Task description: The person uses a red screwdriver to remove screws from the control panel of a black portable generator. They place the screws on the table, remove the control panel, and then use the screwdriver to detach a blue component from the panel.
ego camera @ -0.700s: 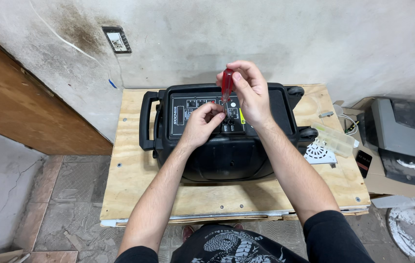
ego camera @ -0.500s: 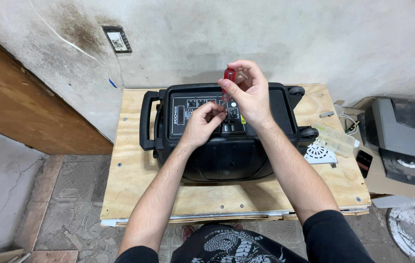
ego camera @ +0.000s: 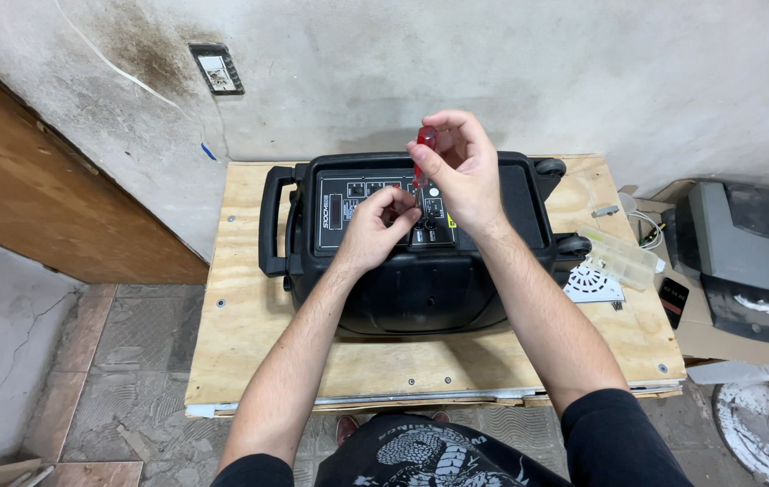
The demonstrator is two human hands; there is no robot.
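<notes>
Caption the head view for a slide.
Right hand holds a red-handled screwdriver upright over a black speaker's panel; left hand steadies its tip.

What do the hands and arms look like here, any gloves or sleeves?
No gloves: the left hand and right hand are bare, with no rings, watch or bands visible. Forearms are bare too. Black short sleeves end above the elbows, part of a black shirt with a pale dragon-like print.
</notes>
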